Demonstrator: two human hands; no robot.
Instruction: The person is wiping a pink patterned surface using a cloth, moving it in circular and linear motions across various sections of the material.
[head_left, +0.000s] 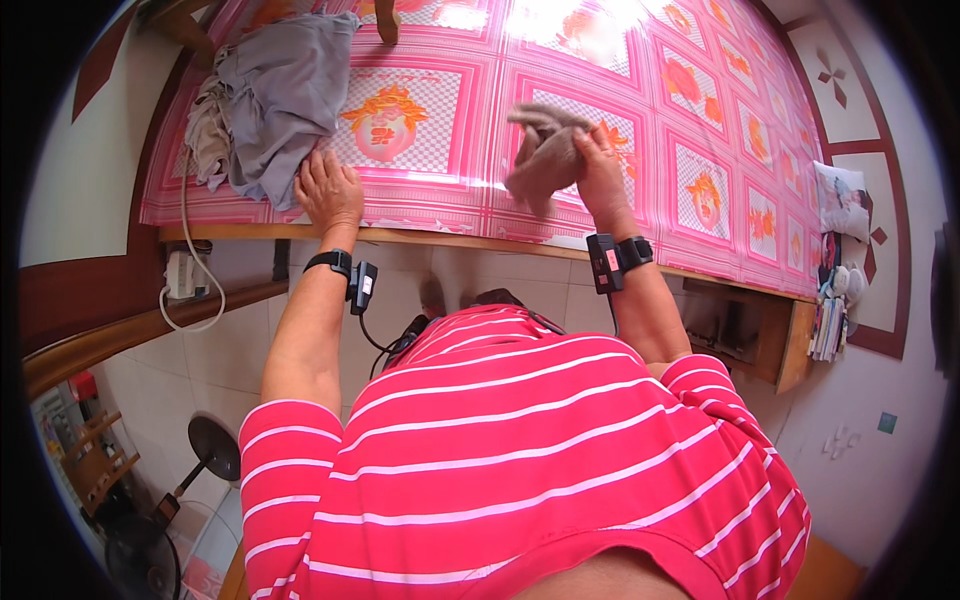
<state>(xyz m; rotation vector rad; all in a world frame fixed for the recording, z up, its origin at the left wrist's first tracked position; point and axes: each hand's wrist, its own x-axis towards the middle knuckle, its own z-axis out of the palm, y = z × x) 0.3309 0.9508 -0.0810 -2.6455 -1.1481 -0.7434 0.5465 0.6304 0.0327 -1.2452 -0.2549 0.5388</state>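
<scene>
In my right hand (602, 176) is a crumpled brown-grey cloth (550, 157), gripped at its right side above the table's pink patterned plastic cover (480, 199). My left hand (330, 191) lies palm down near the table's front edge, fingers somewhat spread. Its fingertips touch or nearly touch the lower right part of a grey cloth garment (289, 97), which is heaped at the left end of the table. A beige cloth (210, 135) lies bunched against the left side of that heap.
A white cable (185, 247) hangs over the table's left front to a power strip (182, 274). A wooden leg (388, 22) stands on the cover at the far side. Books (828, 328) and a printed pillow (842, 199) are at the right. A pedestal fan (142, 559) stands at lower left.
</scene>
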